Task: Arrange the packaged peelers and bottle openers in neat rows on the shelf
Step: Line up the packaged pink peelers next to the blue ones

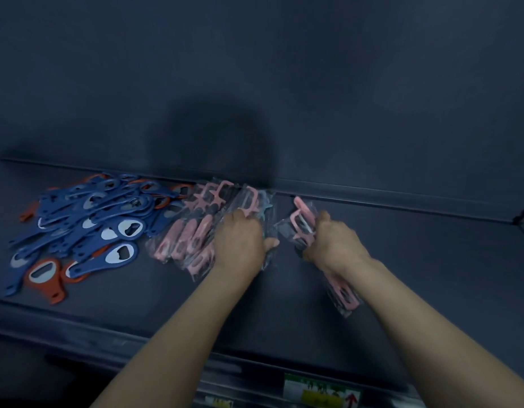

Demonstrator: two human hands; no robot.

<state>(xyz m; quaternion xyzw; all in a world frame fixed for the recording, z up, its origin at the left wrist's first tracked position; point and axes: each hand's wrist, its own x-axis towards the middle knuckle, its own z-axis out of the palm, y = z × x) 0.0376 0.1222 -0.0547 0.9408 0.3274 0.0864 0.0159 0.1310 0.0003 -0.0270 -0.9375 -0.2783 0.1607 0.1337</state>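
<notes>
A loose heap of blue and orange bottle openers (87, 222) lies on the left of the dark shelf (431, 260). Right of it, several pink peelers in clear packets (190, 228) lie side by side. My left hand (240, 242) rests on the right end of that group, fingers closed over a packet with a pink peeler head (250, 201) showing above them. My right hand (334, 240) grips a separate bundle of packaged pink peelers (305, 222), whose handles stick out below my wrist.
The shelf's back wall rises right behind the packets. A raised front lip (166, 346) runs along the near edge, with a price label (319, 390) below it. Bare shelf surface stretches to the right of my right hand.
</notes>
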